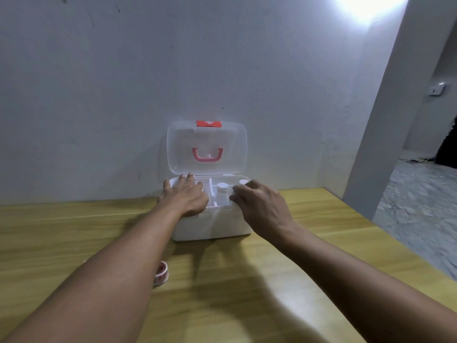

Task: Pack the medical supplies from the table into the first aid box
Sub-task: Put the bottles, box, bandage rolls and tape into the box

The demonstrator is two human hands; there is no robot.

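Observation:
The white first aid box [210, 226] stands at the back of the wooden table, its clear lid [178, 147] with a pink handle raised against the wall. Two white-capped bottles [222, 188] stand upright in its right half. My left hand [185, 196] lies flat over the box's left part, fingers spread on the inner tray. My right hand [259, 206] hovers over the right rim, fingers curled down; what they touch is hidden. A red-and-white tape roll [162, 272] lies on the table, partly hidden behind my left forearm.
The wooden table [247, 293] runs to the grey wall behind the box. Its right edge drops to a rough concrete floor [415, 194]. A white pillar [385, 120] stands at the right.

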